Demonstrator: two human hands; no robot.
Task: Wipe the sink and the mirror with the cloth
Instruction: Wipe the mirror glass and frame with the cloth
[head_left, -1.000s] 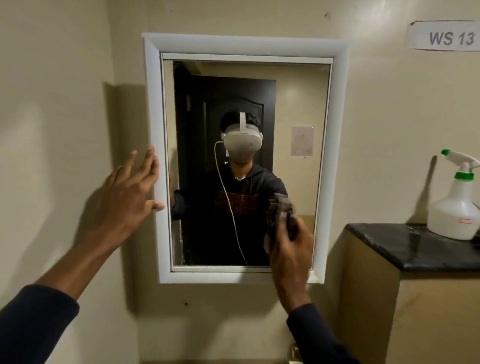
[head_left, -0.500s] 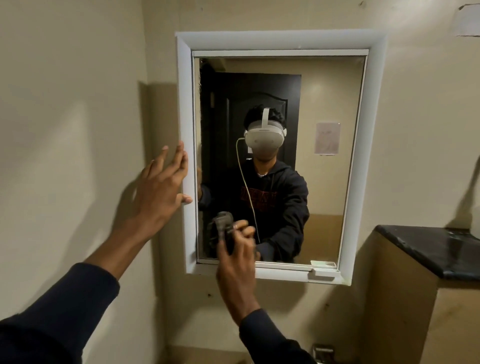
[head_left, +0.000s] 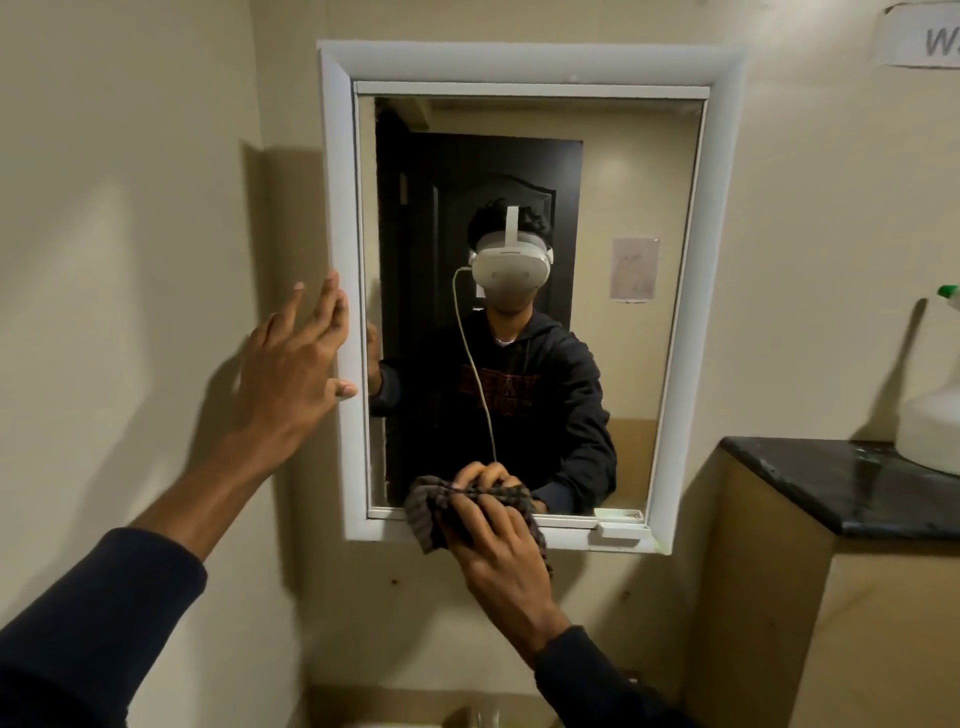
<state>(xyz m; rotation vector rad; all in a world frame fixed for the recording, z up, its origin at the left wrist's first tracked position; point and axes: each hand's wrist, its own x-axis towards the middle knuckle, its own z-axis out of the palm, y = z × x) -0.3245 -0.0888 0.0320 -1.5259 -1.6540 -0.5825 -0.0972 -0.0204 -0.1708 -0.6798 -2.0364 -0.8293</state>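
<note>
I'm on mirror (head_left: 524, 218) step: right hand (head_left: 501, 551) grips checked cloth (head_left: 428, 512) at btm frame; left hand (head_left: 291, 374), fingers spread, braces frame. Next: sweep upward w/ pressure.

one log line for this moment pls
step: wiping mirror bottom edge | right hand: presses cloth there | left hand: open, at left frame | sink: unseen

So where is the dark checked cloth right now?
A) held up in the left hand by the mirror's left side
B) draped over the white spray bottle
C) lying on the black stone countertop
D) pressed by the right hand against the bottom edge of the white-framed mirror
D: the right hand presses the dark checked cloth against the lower edge of the white-framed mirror, while the left hand is open and empty at the frame's left side.
</note>
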